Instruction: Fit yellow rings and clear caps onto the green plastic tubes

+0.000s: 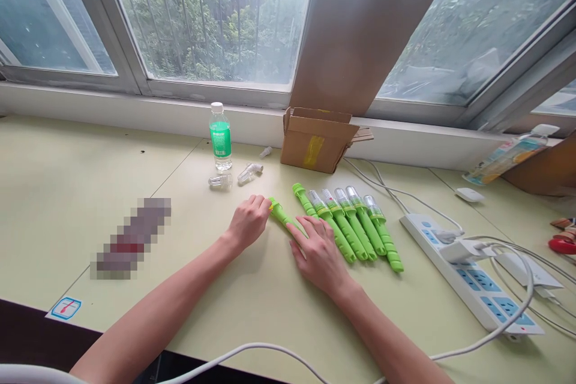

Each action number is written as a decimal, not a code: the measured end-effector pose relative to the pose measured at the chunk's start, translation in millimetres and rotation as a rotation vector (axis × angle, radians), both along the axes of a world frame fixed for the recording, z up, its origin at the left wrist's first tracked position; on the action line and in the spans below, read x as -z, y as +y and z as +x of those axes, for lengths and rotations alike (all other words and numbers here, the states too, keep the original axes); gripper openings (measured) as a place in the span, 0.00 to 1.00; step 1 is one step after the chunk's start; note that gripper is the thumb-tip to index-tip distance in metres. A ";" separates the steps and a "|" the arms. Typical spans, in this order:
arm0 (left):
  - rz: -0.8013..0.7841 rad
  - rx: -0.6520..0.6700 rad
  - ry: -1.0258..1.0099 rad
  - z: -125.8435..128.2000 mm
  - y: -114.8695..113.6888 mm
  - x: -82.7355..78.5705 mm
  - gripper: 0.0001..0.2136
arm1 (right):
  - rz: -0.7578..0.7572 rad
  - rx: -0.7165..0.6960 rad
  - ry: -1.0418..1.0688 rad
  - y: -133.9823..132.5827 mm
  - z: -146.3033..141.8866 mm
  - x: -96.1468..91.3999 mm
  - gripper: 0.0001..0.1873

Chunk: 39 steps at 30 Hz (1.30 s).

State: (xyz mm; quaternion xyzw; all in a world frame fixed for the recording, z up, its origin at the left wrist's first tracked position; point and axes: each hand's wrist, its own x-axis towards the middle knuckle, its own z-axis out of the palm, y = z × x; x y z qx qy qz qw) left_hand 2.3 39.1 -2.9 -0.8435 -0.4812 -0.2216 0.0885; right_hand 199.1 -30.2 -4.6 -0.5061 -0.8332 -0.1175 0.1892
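Note:
A green plastic tube [279, 212] with a threaded top end lies slanted on the table between my two hands. My left hand [249, 222] is closed in a pinch at that threaded end, and a speck of yellow shows at its fingertips. What exactly it pinches is hidden. My right hand [318, 247] grips the tube's lower part, which the fingers partly cover. Just beyond it, another green tube without a cap [302, 197] lies beside several green tubes with clear caps [360, 222]. Loose clear plastic caps [220, 181] lie farther back, left of the tubes.
A green-labelled water bottle [220, 138] stands near the windowsill, left of an opened cardboard box [317, 141]. To the right lies a white power strip [470, 276] with plugs and looping cables. A blurred-out object [132, 240] is on the left. One white cable [252, 346] crosses the table's front edge.

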 end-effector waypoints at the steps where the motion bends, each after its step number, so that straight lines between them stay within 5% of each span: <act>1: 0.006 0.002 0.001 0.2 0.0 0.3 0.06 | -0.003 -0.007 0.003 0.2 0.0 0.2 0.18; 8: 0.051 0.029 -0.034 0.9 -1.0 0.3 0.09 | -0.010 -0.050 0.011 1.5 0.5 2.6 0.23; 17: 0.208 0.052 -0.142 -1.4 -1.1 -0.5 0.12 | 0.050 0.109 -0.036 2.8 2.8 12.6 0.31; 23: 0.276 0.079 -0.223 -1.5 2.7 2.2 0.06 | -0.023 0.198 -0.017 0.3 1.8 13.0 0.19; 33: 0.007 0.048 -0.712 0.9 2.5 10.2 0.11 | -0.070 0.215 0.099 -0.3 2.2 11.7 0.17; 39: -0.198 0.074 -0.836 3.9 1.4 6.3 0.13 | -0.067 0.211 0.127 -0.6 2.8 12.2 0.17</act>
